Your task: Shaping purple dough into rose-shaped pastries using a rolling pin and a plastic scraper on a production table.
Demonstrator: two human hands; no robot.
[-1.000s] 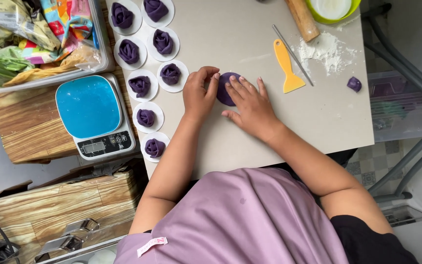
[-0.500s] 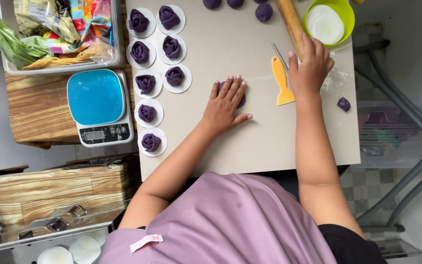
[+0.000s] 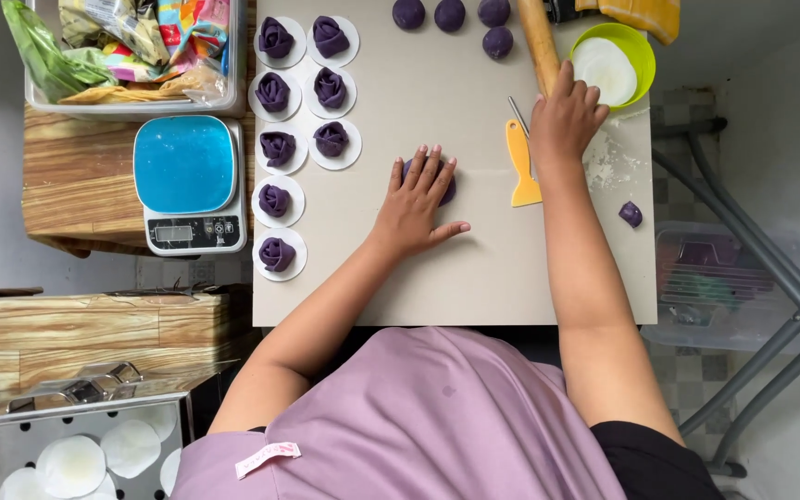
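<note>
Purple dough piece (image 3: 446, 190) is lying mid-board, pinned flat under the spread left hand (image 3: 416, 206), seemingly for pressing. Right hand (image 3: 562, 118) is closing its fingers around the wooden rolling pin (image 3: 539, 42), far right. Yellow scraper (image 3: 521, 165) is lying between them.

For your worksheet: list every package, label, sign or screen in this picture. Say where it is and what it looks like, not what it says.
Snack packets: clear bin, top left; crinkled, multicoloured.
Scale screen: small grey rectangle under the blue scale top, left of the board.
Clothing tag: pink strip on the purple shirt.
</note>
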